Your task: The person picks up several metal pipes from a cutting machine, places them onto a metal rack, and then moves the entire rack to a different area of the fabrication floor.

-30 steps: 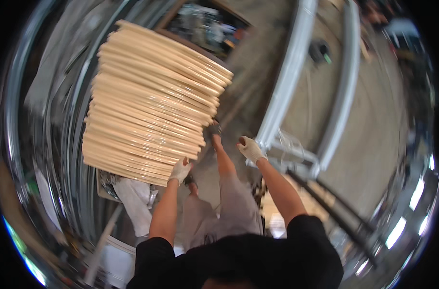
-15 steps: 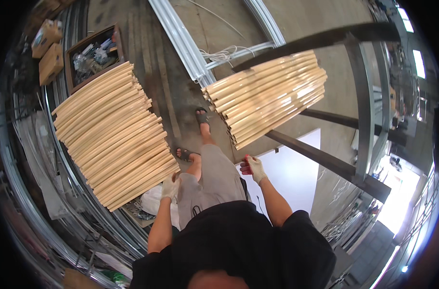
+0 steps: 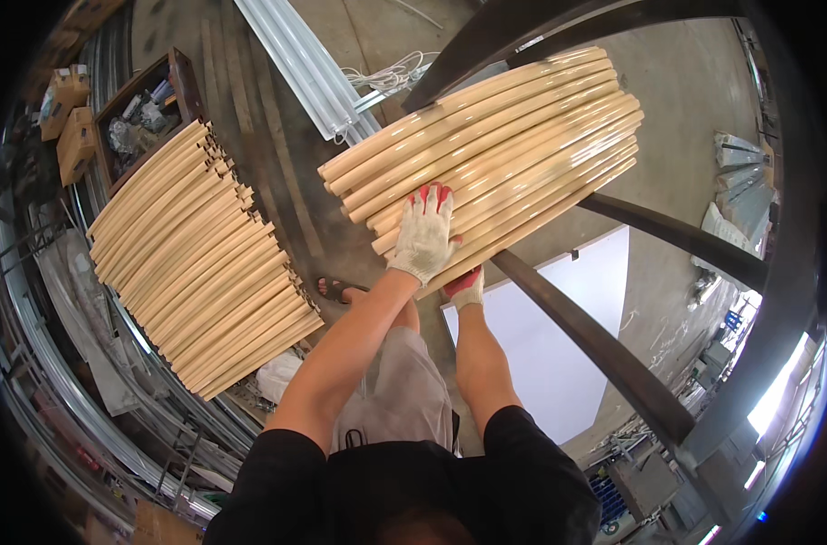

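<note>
A stack of glossy tan tubes (image 3: 513,145) lies across dark metal bars in front of me. My left hand (image 3: 424,238), in a pale work glove with red fingertips, rests flat on top of this stack near its left end, its fingers stretched out and spread. My right hand (image 3: 467,287), gloved the same way, is at the stack's near edge by the lowest tube. Its fingers are mostly hidden beneath that tube, so their grip does not show. On my left lies a larger pile of similar tan tubes (image 3: 196,263), apart from both hands.
Dark metal bars (image 3: 604,345) of a rack run under and beside the stack. A white panel (image 3: 559,336) lies below on the right. Silvery metal profiles (image 3: 295,64) and a coiled cable (image 3: 400,73) are ahead. Far left are a box of bagged parts (image 3: 185,86) and cardboard boxes (image 3: 76,145).
My body has turned and moved closer to the right-hand stack. My left hand has swung from my side onto its tubes, and my right hand has come to its near edge.
</note>
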Available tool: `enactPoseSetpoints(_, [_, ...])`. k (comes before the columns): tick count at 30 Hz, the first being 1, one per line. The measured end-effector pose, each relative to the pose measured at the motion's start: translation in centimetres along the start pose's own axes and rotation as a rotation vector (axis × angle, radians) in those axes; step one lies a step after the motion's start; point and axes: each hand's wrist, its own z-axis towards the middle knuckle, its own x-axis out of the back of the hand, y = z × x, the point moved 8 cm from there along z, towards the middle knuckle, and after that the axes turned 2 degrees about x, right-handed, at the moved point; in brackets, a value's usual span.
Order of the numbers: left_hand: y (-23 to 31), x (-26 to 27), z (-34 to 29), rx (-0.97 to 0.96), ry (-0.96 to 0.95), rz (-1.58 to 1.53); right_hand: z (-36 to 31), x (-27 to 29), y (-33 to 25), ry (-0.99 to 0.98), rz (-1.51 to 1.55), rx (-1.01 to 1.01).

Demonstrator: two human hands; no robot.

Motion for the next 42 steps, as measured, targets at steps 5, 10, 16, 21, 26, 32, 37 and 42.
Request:
enactPoseSetpoints(5, [-0.3,-3.0,1.5,0.142,-0.135,-0.010,0.8,-0.1,-0.9,0.041,0.030,0.030])
enactPoseSetpoints(10, [1.1,-2.8,3.4,0.181,-0.130,0.236,0.1,-1.3,-1.0,0.076,0.047,0.045])
enactPoseSetpoints(16, [0.0,-1.8,4.4,0.205,-0.205,0.102,-0.8,-2.3,-1.0,0.110,0.074,0.075])
enactPoseSetpoints(21, [0.8,-1.5,4.1,0.204,-0.212,0.015,-1.7,-3.0,-0.8,0.140,0.081,0.096])
enactPoseSetpoints(26, [3.3,-0.9,3.5,0.306,-0.385,-0.148,-2.4,-3.7,-1.3,0.185,0.086,0.134])
enactPoseSetpoints(32, [5.0,-6.5,0.7,0.293,-0.309,-0.526,-4.8,-5.6,-1.9,0.231,0.061,0.151])
enactPoseSetpoints(37, [5.6,-5.3,0.5,0.325,-0.299,-0.451,-5.0,-4.3,-2.8,0.140,0.078,0.157])
enactPoseSetpoints(42, [5.3,-6.7,-0.3,0.359,-0.454,-0.501,-6.2,-3.7,-2.7,0.112,0.088,0.118])
